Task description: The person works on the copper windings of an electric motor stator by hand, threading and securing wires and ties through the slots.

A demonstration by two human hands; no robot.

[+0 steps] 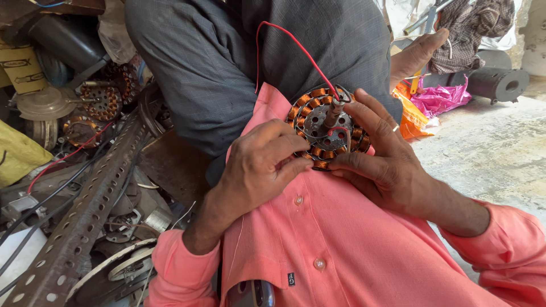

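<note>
The person holds a round motor part, a stator [325,128], with both hands. It has copper coils all around its rim and a dark metal middle with holes. A short shaft sticks up from the centre. The stator rests on the front of the person's pink shirt [341,239].

The left hand [259,165] curls around the near left edge of the stator. Its fingers press on the rim, so it grips the stator. The right hand [382,153] grips the right side. Its thumb lies under the near edge and its fingers reach over the far coils. There is a ring on one finger.

A red wire [290,42] comes up from the stator, loops high and drops back down.

Right behind the stator sits another person in grey clothes [227,68]. That person's hand [415,54] rests to the right, apart from the stator.

On the left lies a pile of old parts. A long metal bar with holes [85,210] slants across it. More stators [102,102] with copper coils lie behind the bar. On the right, a pink bag [438,98] and an orange bag [410,116] lie on the grey floor [489,153]. A dark tube [497,84] lies near them.
</note>
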